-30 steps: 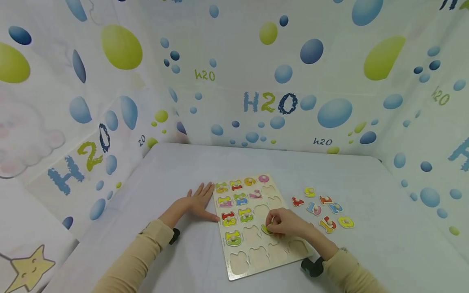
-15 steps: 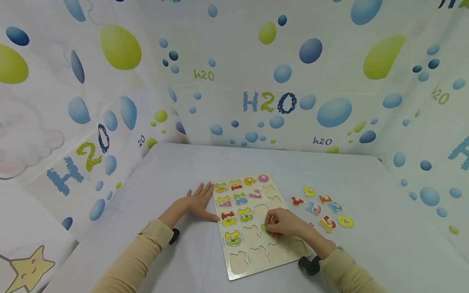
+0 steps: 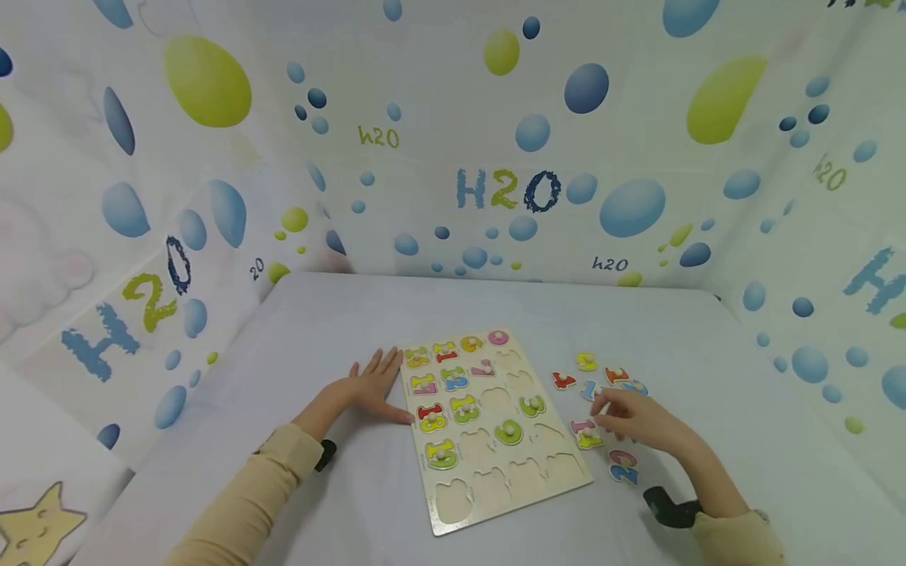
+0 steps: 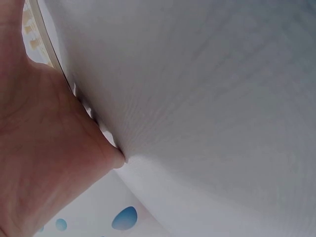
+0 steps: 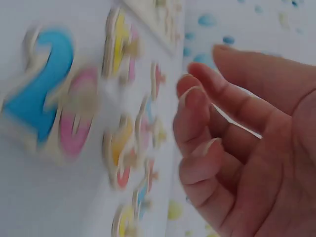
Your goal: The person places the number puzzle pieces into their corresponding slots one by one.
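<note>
We are hovering our right hand (image 3: 635, 417), fingers loosely curled, pinching nothing. The nearest pink-and-yellow number (image 3: 586, 435) is lying just left and near of its fingertips, beside the board (image 3: 506, 503); our left hand (image 3: 370, 393), fingers spread, is resting at the board's left edge.

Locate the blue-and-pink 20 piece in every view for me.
Head: the 20 piece is right of the puzzle board, below the right hand.
Left wrist: not in it.
Right wrist: large and blurred, far left.
Shared landmark: the puzzle board, lower centre in head, top left in left wrist, top in right wrist.
</note>
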A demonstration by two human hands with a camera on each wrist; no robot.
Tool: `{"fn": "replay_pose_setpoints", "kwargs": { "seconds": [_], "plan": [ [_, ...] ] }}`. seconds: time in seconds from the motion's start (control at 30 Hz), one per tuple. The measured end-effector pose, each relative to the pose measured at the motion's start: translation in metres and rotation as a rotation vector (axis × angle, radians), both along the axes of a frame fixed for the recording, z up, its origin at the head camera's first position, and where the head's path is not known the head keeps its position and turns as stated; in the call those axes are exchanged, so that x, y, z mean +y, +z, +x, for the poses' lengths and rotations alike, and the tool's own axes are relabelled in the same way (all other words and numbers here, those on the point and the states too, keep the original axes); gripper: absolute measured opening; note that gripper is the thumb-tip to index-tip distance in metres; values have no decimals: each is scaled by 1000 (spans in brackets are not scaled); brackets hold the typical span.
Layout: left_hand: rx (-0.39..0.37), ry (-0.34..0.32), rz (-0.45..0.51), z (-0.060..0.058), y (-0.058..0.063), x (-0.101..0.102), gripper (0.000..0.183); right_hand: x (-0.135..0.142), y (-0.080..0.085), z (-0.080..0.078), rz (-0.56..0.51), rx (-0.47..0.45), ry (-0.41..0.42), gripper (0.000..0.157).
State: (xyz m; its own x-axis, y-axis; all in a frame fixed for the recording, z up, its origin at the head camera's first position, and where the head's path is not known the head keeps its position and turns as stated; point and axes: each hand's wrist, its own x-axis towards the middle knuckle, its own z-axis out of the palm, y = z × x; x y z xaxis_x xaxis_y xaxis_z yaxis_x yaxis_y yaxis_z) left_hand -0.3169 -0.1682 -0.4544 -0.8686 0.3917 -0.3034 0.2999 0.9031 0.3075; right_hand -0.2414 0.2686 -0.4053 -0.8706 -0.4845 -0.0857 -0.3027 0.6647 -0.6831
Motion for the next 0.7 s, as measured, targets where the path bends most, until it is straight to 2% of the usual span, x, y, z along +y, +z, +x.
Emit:
{"fn": "replay_pose_setpoints", "kwargs": {
  "seconds": [0.13, 0.3, 0.53, 0.7],
  "plan": [
    [5, 5, 5, -1, -3, -2, 127, 24, -7, 8, 70, -96, 31, 12],
    [6, -7, -16, 3, 2, 0, 125, 35, -18, 12, 59, -226, 118, 13],
    [-10, 0, 10, 11, 16, 4, 122, 42, -29, 8, 2, -258, 182, 6],
    [-13, -2, -6, 11, 18, 4, 120, 41, -25, 6, 23, -246, 203, 4]
  ]
}}
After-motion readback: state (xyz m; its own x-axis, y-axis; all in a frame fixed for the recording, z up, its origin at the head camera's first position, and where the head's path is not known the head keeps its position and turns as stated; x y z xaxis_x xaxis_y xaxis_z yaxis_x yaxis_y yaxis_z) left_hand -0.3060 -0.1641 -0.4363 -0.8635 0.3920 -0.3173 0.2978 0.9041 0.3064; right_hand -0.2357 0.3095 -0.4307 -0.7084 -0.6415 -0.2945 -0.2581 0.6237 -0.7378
